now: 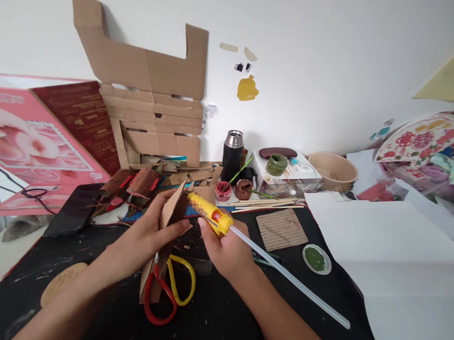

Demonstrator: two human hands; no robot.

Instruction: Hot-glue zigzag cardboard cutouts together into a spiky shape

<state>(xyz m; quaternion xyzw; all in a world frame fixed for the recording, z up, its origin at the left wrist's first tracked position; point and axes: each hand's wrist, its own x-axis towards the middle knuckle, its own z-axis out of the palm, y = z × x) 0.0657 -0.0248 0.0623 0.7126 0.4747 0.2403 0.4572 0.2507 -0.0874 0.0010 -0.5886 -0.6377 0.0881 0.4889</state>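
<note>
My left hand (pixel 152 232) is closed around a folded piece of cardboard (pixel 174 204) that stands up from the black tabletop. In my right hand (pixel 231 250) is a yellow hot glue gun (pixel 206 211), its nozzle close to the cardboard's upper edge. Whether the nozzle touches the cardboard I cannot tell. A long translucent glue stick (pixel 293 280) sticks out of the gun's back end toward the lower right. Below my left hand lie scissors (pixel 163 292) with one red and one yellow handle, their blades partly hidden by cardboard.
Small brown cardboard models (pixel 143 183) and a black phone (pixel 72 211) lie at left. Paint jars (pixel 244 189), a black thermos (pixel 232 155) and wooden sticks (pixel 266 205) stand or lie behind. Corrugated cardboard (pixel 280 228) and a green paint lid (pixel 316 259) are at right.
</note>
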